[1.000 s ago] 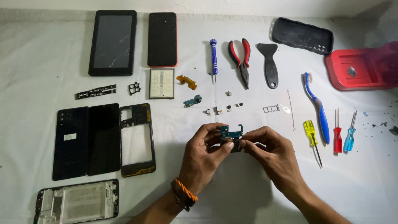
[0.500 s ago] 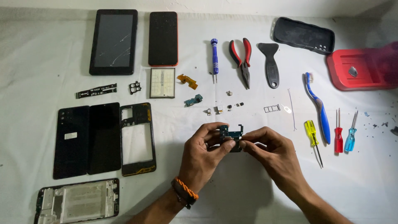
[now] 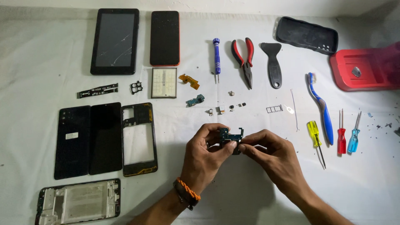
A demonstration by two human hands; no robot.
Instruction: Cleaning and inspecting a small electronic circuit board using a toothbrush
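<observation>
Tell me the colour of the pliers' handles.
Red with black, on the pliers at the top of the table; the head view, the only one, shows them.

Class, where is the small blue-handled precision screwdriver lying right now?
In the head view, the small blue-handled precision screwdriver lies at the table's far edge, between the orange-edged black phone and the red-handled pliers.

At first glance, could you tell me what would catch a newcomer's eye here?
Both hands meet at the centre: the left hand and right hand pinch a small circuit board between fingertips. Behind them lies a row of tools, with red-handled pliers standing out. At far left, a tablet shows a cracked screen.
</observation>
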